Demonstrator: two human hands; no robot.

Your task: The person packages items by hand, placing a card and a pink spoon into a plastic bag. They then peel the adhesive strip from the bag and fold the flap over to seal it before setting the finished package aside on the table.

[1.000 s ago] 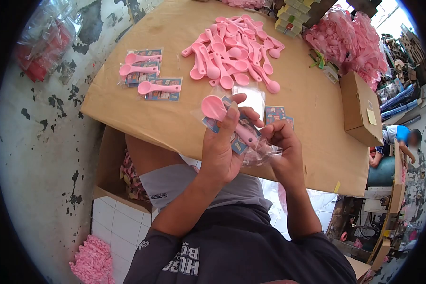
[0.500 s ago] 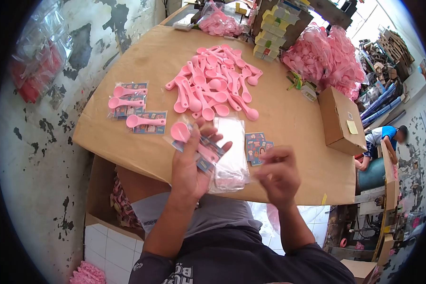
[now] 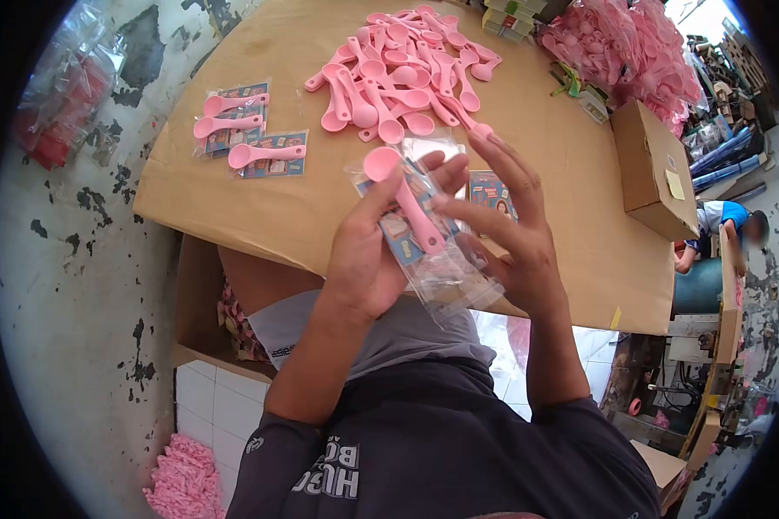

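Observation:
My left hand (image 3: 368, 259) is closed on a clear plastic bag (image 3: 454, 290) with a pink measuring spoon (image 3: 414, 208) and a blue printed card (image 3: 398, 232) in it. The spoon lies across the card, its bowl toward the far side of the table. My right hand (image 3: 528, 251) has its fingers stretched out and apart, right beside the bag's loose clear end. Behind the hands, a stack of clear bags (image 3: 437, 145) is mostly hidden. More printed cards (image 3: 492, 192) lie partly behind the right fingers.
A heap of pink measuring spoons (image 3: 398, 73) covers the table's middle. Bagged spoons on cards (image 3: 268, 156) lie at left. At right stand a cardboard box (image 3: 653, 173) and large bags of pink spoons (image 3: 619, 56). Another person (image 3: 723, 221) sits beyond the table at far right.
My right hand has come up and left to the bag. The left hand has moved slightly right with the bag, whose loose end now spreads toward me. The view has tilted downward.

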